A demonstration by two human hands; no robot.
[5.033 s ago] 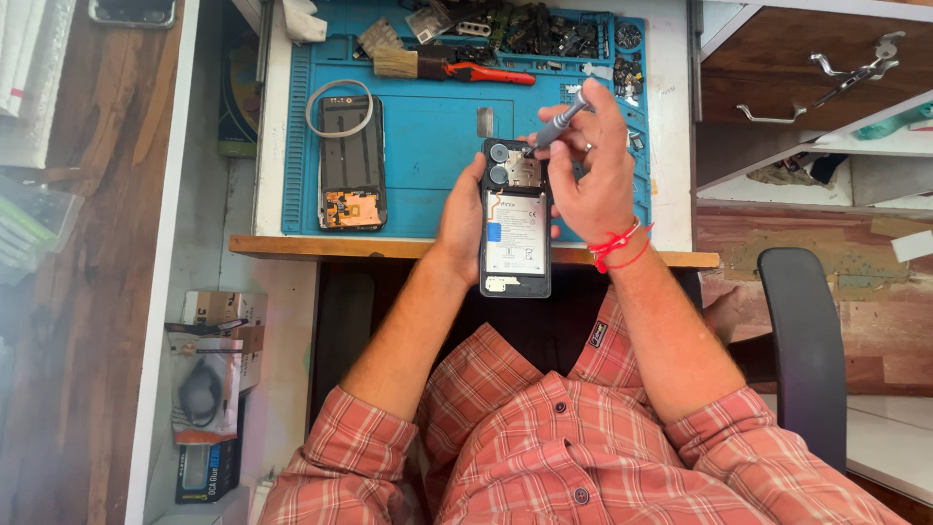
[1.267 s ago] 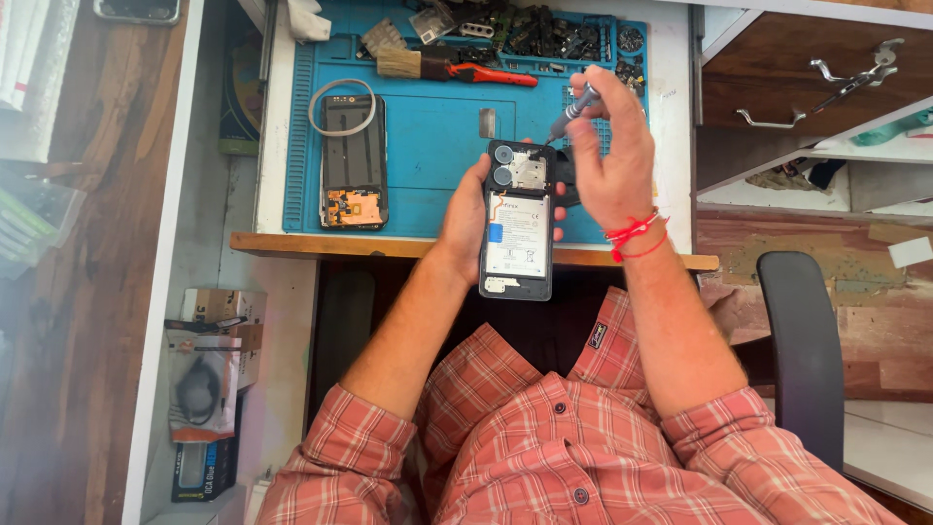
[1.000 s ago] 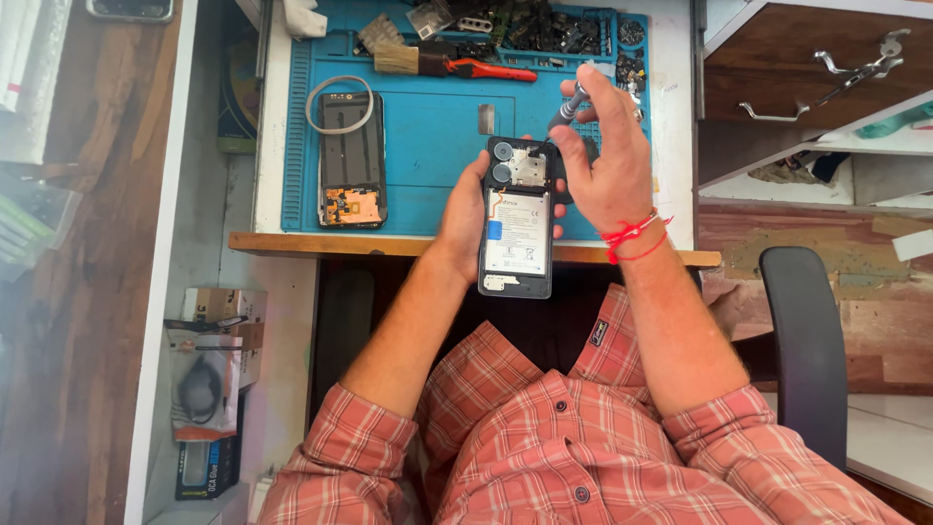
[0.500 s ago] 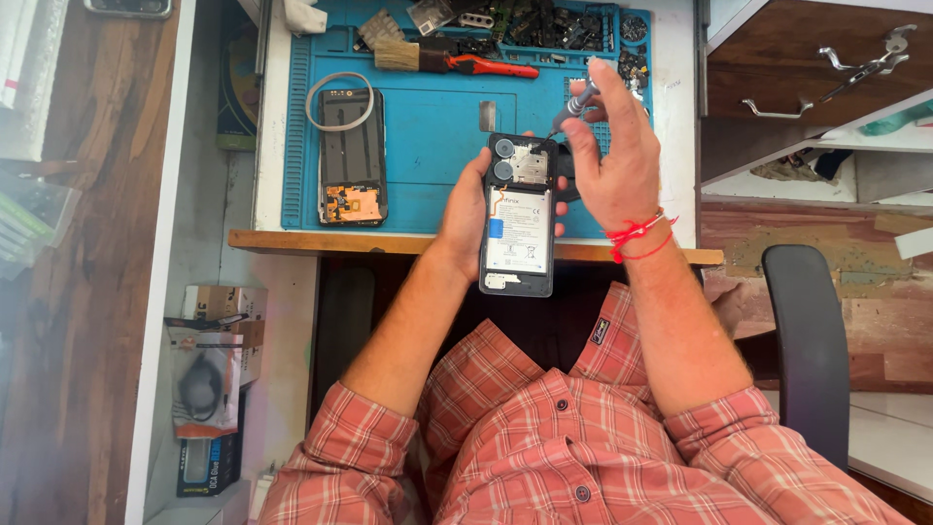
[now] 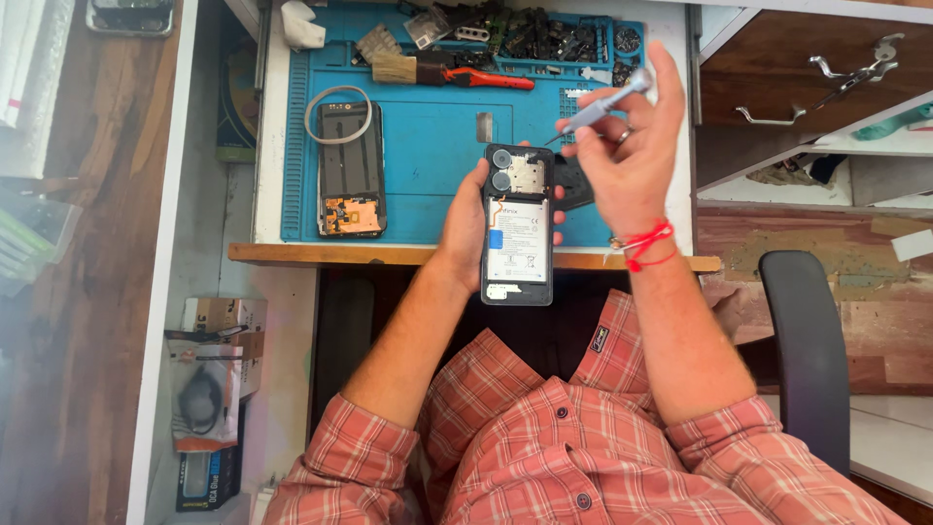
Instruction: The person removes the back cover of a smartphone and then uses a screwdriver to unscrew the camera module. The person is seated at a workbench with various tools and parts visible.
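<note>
Blue mat (image 5: pixel 428 165): a work mat covers the white bench top; its back row of trays is crowded with small dark parts.
Opened phone (image 5: pixel 518 226): back cover off, held upright over the bench's front edge, above the person's lap; a white battery with a blue tab fills the lower body, a metal shield and two round camera lenses sit at the top.
Left hand (image 5: pixel 465 226): wrapped around the phone from its left side, fingertips showing along the right edge, so it is clamped around the body.
Right hand (image 5: pixel 627 156): raised just right of the phone's top, thumb and fingers pinched on a slim silver screwdriver (image 5: pixel 600 105); a red thread circles the wrist.
Screwdriver tip: points down-left toward the phone's upper right corner, close to it; I cannot tell whether it touches.
Second phone (image 5: pixel 351 180): lies flat on the mat to the left, also opened, with a pale ring (image 5: pixel 337 112) at its top.
Brush (image 5: pixel 449 73): red-handled, lying near the trays.
Risk, slip: the phone hangs unsupported, so a pushed tip could skid onto the battery or shield.
Risk, loss: a freed screw could likely drop past the bench edge into the lap or onto the floor.
</note>
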